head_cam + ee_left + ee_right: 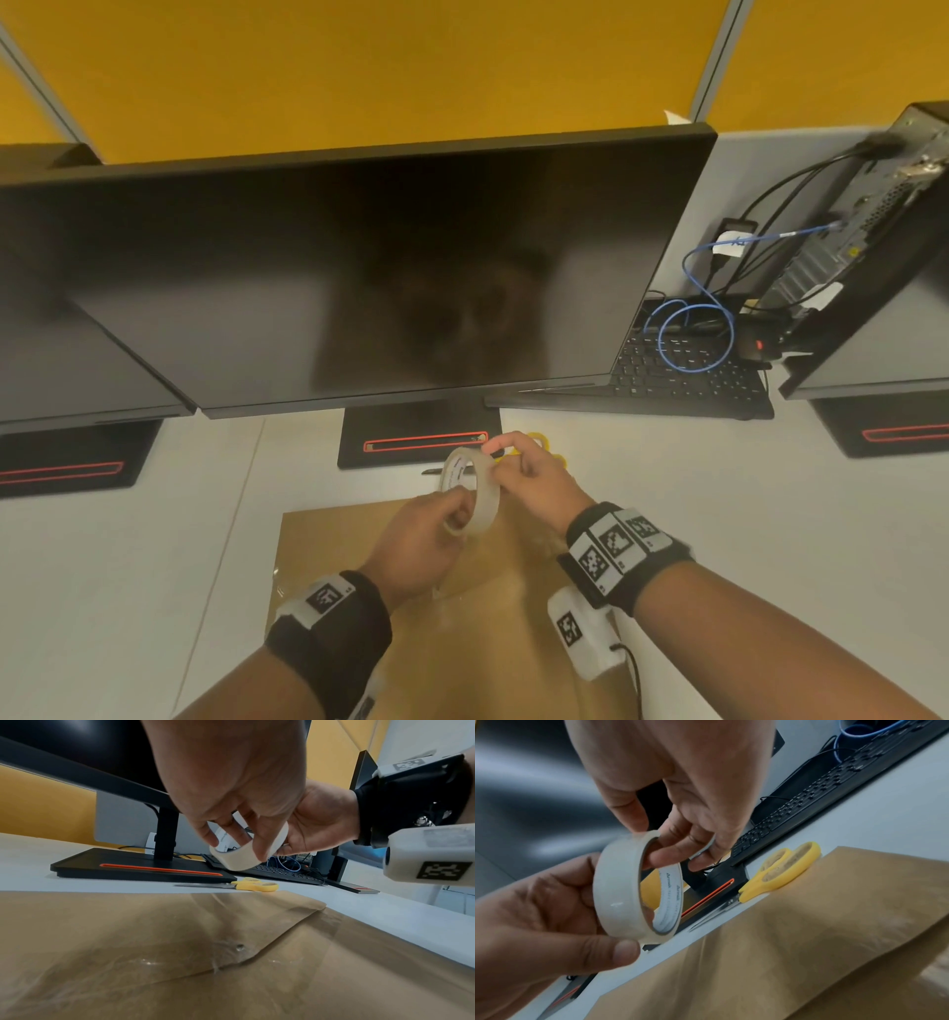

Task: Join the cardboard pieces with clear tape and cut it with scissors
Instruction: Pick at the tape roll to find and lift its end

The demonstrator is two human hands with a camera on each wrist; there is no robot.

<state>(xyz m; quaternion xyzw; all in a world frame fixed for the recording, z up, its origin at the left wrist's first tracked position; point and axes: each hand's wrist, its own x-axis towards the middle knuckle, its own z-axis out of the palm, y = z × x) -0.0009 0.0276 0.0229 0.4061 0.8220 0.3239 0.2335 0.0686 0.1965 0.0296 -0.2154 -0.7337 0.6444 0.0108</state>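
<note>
Both my hands are up over the work, holding the pale, translucent roll of clear tape (pixel 472 488) between them. My left hand (pixel 426 545) grips the roll from below, thumb on the outer band and fingers curled at its lower rim; my right hand (pixel 534 483) pinches the upper part, with fingers reaching into the white inner core as the right wrist view shows. I judge I am hunting for the loose end, since no strip is drawn off the roll that I can see. Beneath my wrists the flat brown cardboard pieces (pixel 128 943) lie on the pale grey desk (pixel 719 514), one overlapping the other along a slanted edge. Glossy streaks near that edge in the left wrist view suggest some tape may already be laid there, though I cannot tell how much of the seam it covers. The yellow-handled scissors (pixel 254 884) rest untouched on the desk just beyond the far edge of the cardboard, near the black monitor base (pixel 133 866) with its orange stripe. So by my reckoning most of it is left: free the end, pull a length, press it across the seam, then take up the scissors and cut.
</note>
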